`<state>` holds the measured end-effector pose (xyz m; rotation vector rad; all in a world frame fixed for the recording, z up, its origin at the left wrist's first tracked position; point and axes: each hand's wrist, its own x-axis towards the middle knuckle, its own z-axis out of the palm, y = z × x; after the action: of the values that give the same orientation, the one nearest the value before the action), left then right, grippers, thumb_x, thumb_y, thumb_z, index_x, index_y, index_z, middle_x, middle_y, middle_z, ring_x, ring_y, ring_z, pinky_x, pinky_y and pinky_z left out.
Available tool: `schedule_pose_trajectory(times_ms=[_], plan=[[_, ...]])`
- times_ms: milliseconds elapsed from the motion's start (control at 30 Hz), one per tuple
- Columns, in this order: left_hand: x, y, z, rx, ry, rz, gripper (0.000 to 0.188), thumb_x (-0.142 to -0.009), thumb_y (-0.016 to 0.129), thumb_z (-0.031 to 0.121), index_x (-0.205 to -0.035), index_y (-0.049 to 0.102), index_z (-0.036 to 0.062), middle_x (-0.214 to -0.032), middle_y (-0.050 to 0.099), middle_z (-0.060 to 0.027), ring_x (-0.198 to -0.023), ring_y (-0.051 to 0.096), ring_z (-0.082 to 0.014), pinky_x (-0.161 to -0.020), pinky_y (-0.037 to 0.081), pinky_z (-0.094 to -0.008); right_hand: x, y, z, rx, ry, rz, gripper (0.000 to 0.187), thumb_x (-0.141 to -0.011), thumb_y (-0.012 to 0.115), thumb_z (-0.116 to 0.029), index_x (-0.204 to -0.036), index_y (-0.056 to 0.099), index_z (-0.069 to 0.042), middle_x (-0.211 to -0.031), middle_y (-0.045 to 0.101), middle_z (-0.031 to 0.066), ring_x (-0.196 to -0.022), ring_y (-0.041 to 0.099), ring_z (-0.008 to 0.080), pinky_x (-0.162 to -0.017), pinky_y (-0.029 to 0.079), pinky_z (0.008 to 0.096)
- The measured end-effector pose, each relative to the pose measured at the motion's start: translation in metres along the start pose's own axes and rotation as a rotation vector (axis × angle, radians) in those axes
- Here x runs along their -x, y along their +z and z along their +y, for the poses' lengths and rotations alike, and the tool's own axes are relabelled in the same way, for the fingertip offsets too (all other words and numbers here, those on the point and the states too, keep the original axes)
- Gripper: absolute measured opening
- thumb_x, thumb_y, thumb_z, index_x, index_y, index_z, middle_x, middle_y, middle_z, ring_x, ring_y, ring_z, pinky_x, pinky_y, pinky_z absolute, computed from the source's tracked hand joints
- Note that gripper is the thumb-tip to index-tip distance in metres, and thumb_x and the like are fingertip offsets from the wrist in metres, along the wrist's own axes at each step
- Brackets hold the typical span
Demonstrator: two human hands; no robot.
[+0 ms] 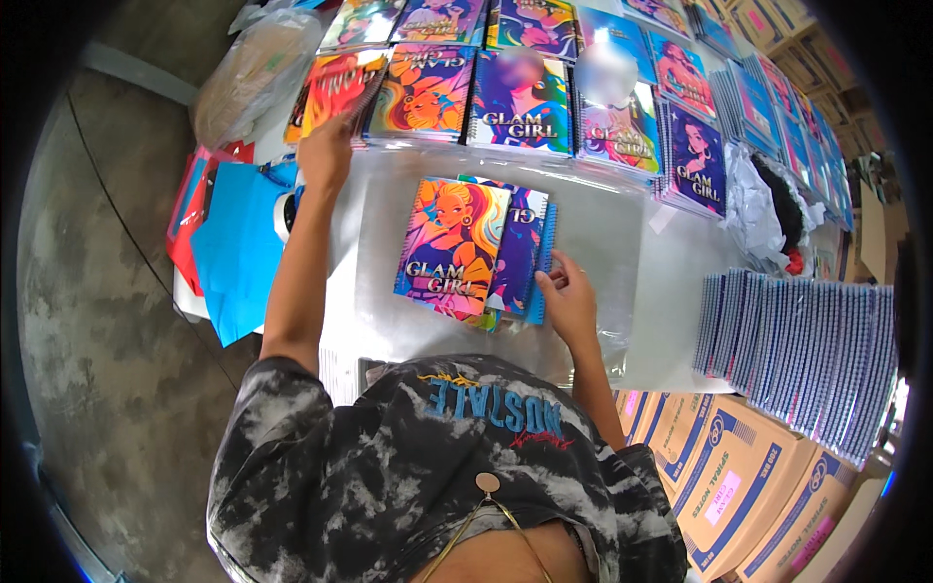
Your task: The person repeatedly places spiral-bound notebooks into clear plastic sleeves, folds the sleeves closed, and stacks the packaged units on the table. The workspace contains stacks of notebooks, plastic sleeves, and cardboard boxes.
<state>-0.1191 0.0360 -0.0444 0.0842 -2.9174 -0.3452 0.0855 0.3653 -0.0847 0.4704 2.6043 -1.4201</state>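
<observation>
Head view: your left hand (pixel 326 155) reaches to the far left, its fingers at the near right corner of a red-orange notebook (pixel 335 87) in the far row; whether it grips the cover cannot be told. Your right hand (pixel 571 299) is half-curled, thumb and fingers against the right edge of a blue notebook (pixel 551 228); whether it pinches that edge cannot be told. The blue notebook lies at the right of a fanned pile, under an orange-haired-figure notebook (pixel 452 243), mid-table on clear plastic (pixel 598 291). Upright spiral notebooks (pixel 797 350) stand near right, above cardboard boxes (pixel 724 486)
</observation>
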Motion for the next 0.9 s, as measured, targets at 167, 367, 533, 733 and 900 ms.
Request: schedule_pose_trajectory(times_ms=[167, 367, 533, 733, 900], plan=[[0.128, -0.031, 0.064, 0.444, 0.622, -0.027, 0.054, -0.069, 0.073, 0.033, -0.114, 0.058, 0.0081, -0.129, 0.049, -0.0148, -0.123, 0.042, -0.0325, -0.101, 0.033, -0.0463, -0.012, -0.015, 0.025, -0.233, 0.063, 0.092, 0.041, -0.081, 0.065, -0.023, -0.115, 0.057, -0.002, -0.082, 0.059, 0.0070, -0.075, 0.054, 0.0129, -0.070, 0.045, 0.0275], [0.175, 0.014, 0.078, 0.434, 0.439, -0.560, 0.066, -0.077, 0.063, 0.045, -0.131, 0.043, 0.0128, -0.131, 0.045, -0.0146, -0.123, 0.040, -0.0288, -0.101, 0.028, -0.0465, -0.088, -0.029, -0.004, -0.169, -0.137, 0.160, 0.038, -0.082, 0.063, -0.021, -0.114, 0.058, -0.002, -0.080, 0.059, 0.0066, -0.075, 0.054, 0.0132, -0.071, 0.045, 0.0284], [-0.005, 0.013, 0.061, 0.256, 0.510, 0.109, 0.050, -0.078, 0.067, 0.029, -0.120, 0.052, 0.0083, -0.109, 0.060, -0.0155, -0.099, 0.056, -0.0330, -0.085, 0.042, -0.0407, -0.232, -0.054, -0.045, -0.068, -0.357, 0.331, 0.034, -0.080, 0.062, -0.022, -0.106, 0.060, 0.001, -0.078, 0.060, 0.0130, -0.073, 0.058, 0.0207, -0.070, 0.046, 0.0319], [-0.264, 0.105, -0.038, 0.036, 0.259, 0.095, 0.061, -0.085, 0.055, 0.034, -0.131, 0.038, -0.0021, -0.120, 0.051, -0.0264, -0.107, 0.052, -0.0378, -0.091, 0.041, -0.0432, -0.390, -0.003, -0.137, 0.519, -0.099, 0.241, 0.075, -0.076, 0.062, -0.050, -0.124, 0.043, 0.006, -0.120, 0.050, 0.0271, -0.116, 0.043, 0.0413, -0.098, 0.031, 0.0493], [-0.299, 0.107, -0.008, -0.265, 0.163, -0.195, 0.051, -0.085, 0.046, 0.030, -0.130, 0.033, 0.0111, -0.105, 0.057, -0.0261, -0.085, 0.061, -0.0404, -0.073, 0.048, -0.0477, -0.413, 0.041, -0.132, 0.535, -0.075, 0.207, 0.118, -0.065, 0.069, -0.059, -0.139, 0.004, 0.006, -0.139, 0.010, 0.0379, -0.132, 0.008, 0.0489, -0.106, 0.000, 0.0552]])
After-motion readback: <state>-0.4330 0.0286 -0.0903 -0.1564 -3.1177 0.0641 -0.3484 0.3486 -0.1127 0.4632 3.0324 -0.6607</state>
